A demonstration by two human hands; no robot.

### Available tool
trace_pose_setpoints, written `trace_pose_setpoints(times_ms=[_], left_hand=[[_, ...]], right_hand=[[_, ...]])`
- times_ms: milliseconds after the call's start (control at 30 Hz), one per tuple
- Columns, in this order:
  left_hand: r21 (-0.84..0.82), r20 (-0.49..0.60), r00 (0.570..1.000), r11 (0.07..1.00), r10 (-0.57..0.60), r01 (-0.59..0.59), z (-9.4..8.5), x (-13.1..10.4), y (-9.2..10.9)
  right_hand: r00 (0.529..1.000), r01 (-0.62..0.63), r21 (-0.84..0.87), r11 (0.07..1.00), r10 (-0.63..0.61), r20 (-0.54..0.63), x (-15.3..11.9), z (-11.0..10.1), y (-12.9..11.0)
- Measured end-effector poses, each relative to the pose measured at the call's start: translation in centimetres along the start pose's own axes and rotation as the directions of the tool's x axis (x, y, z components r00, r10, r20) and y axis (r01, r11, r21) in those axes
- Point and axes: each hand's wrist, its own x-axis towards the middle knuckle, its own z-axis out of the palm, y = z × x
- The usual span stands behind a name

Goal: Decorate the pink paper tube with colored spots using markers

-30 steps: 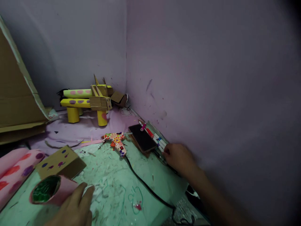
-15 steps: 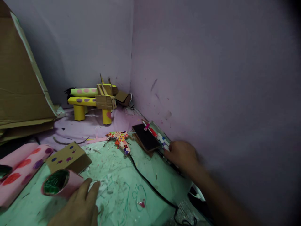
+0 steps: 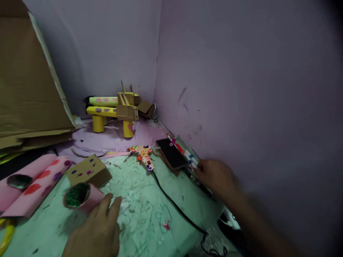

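My left hand (image 3: 93, 228) is at the lower left, its fingers curled against the right end of a pink paper tube (image 3: 92, 199) with a green inside. The tube tilts, its open end facing left, with a shadow on the table below. My right hand (image 3: 214, 176) reaches to the wall edge, thumb and fingers pinched at the end of a white marker (image 3: 193, 159); the fingertips partly hide it. Red and white markers lie in a row there, beside a dark phone (image 3: 173, 154). Behind the tube sits a small cardboard box (image 3: 89, 172) with purple spots.
A patterned glue gun (image 3: 144, 156) lies mid-table, its black cord (image 3: 171, 207) running to the front edge. Spotted pink rolls (image 3: 40, 182) lie at left. A yellow cardboard animal (image 3: 112, 112) stands at the back, near a large cardboard sheet (image 3: 34, 78). Paper scraps litter the green cover (image 3: 134, 221).
The view has turned slightly left, so everything sits further right. My left hand stays at the pink tube and my right hand stays at the markers.
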Motion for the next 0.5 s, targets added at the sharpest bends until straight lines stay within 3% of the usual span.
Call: trace_pose_setpoints(times_ms=[100,167,267,333,433,500], left_hand=[[0.012,-0.059,0.998,1.000,0.025,-0.025,-0.8,-0.4,0.3],[-0.012,-0.167,0.985,0.999,0.050,-0.052,-1.1,-1.0,0.4],[-0.099,-0.380,0.921,0.987,0.083,-0.130,-1.4,-2.3,-0.3],[-0.147,-0.467,0.882,0.977,0.070,-0.155,-1.5,-3.0,-1.4],[-0.177,-0.501,0.864,0.972,0.047,-0.156,-1.9,-3.5,-3.9],[-0.138,-0.553,0.826,0.965,0.110,-0.221,-2.3,-3.4,-5.5]], right_hand=[[0.999,0.043,0.121,0.992,-0.041,-0.021,-0.5,-0.4,-0.7],[0.990,0.141,0.260,0.955,-0.129,-0.062,-0.8,-0.5,-1.8],[0.962,0.273,0.381,0.883,-0.255,-0.099,-1.0,-0.9,-4.2],[0.951,0.309,0.376,0.874,-0.298,-0.087,-0.9,-1.3,-6.1],[0.934,0.354,0.330,0.875,-0.349,-0.079,-0.3,-1.8,-8.9],[0.933,0.354,0.316,0.880,-0.354,-0.059,0.2,-1.9,-10.5]])
